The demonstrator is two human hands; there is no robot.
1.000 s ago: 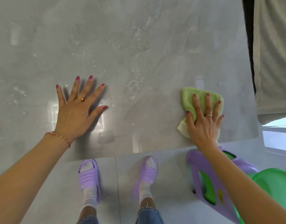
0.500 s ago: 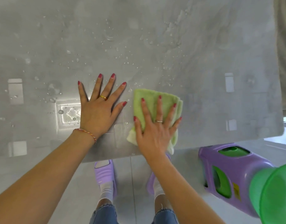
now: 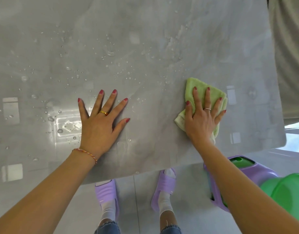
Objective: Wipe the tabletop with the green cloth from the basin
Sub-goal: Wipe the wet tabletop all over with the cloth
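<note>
A folded green cloth (image 3: 213, 93) lies on the grey marble tabletop (image 3: 145, 31), toward its right side near the front edge. My right hand (image 3: 202, 119) presses flat on the cloth with fingers spread, covering its lower half. My left hand (image 3: 101, 122) rests flat on the bare tabletop to the left, fingers apart, holding nothing. Water droplets (image 3: 111, 53) dot the surface beyond and left of both hands. The green basin (image 3: 289, 191) shows at the lower right, below table level.
A purple plastic stool (image 3: 257, 169) stands on the floor under the table's right corner, beside the basin. My feet in purple slippers (image 3: 165, 183) stand at the table's front edge. A beige fabric surface (image 3: 290, 56) lies past the table's right edge.
My right hand slid the cloth from beside my left hand back toward the right side of the table. My left hand stayed flat on the tabletop.
</note>
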